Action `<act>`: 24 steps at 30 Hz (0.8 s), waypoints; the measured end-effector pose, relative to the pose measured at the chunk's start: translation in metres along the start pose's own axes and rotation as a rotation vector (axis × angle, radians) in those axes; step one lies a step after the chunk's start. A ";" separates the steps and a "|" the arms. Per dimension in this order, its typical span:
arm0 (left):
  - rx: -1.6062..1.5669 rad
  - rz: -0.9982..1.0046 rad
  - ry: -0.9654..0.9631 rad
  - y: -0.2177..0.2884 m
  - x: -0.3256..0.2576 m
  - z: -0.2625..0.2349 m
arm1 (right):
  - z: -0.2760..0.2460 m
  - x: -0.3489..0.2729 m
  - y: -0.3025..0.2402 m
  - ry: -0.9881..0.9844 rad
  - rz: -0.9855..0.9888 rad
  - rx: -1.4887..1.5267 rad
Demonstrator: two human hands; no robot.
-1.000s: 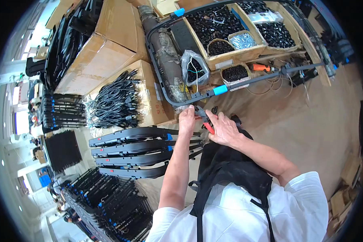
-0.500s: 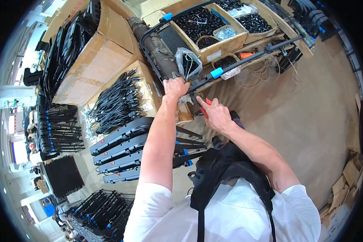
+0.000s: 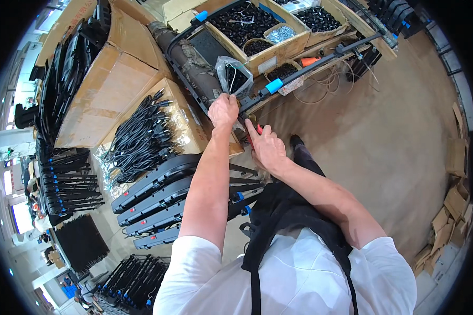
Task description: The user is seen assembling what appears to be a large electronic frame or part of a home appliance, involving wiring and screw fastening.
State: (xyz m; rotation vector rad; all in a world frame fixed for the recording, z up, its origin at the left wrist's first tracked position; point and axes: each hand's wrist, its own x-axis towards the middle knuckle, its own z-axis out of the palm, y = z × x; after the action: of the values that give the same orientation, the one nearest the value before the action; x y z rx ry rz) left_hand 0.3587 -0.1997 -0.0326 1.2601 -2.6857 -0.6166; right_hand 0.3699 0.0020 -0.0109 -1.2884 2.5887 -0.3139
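Note:
My left hand is closed with its fingers pinched around thin wires that stick up past the fingertips, beside a black tubular frame. In my right hand is a pair of red-handled pliers, its jaws pointing toward the frame's corner just right of my left hand. What the jaws touch is too small to make out. A clear plastic bag with dark contents stands just beyond my left hand, next to a worn, wrapped roll.
Wooden bins of small black parts and a tub of silver screws lie beyond the frame. Black cables cover a carton on the left, below a large cardboard box. Several black cases stand near my left forearm.
Both hands and the pliers have shifted slightly left in the picture, along with the whole scene. The red handles look closer together. My left hand keeps its pinch beside the frame.

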 end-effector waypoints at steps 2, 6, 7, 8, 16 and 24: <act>-0.006 -0.055 0.001 -0.007 0.000 -0.002 | -0.007 0.003 0.005 -0.039 -0.007 0.120; 0.007 -0.093 -0.034 -0.006 -0.003 -0.006 | 0.012 0.017 0.050 -0.366 0.059 1.090; -0.009 -0.090 -0.042 -0.001 0.000 -0.005 | 0.024 0.018 0.060 -0.424 0.062 1.514; -0.025 -0.087 -0.049 0.004 0.002 -0.005 | 0.037 0.015 0.066 -0.420 0.066 1.510; -0.020 -0.109 -0.038 0.004 0.003 -0.001 | 0.028 0.025 0.073 -0.518 0.073 0.917; -0.027 -0.098 0.037 0.007 0.009 0.003 | 0.020 0.035 0.129 -0.554 0.352 0.743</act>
State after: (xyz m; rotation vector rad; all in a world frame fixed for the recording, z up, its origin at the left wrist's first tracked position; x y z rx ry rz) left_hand 0.3470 -0.2021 -0.0333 1.3895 -2.5898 -0.6319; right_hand 0.2587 0.0485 -0.0711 -0.5408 1.8830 -0.6568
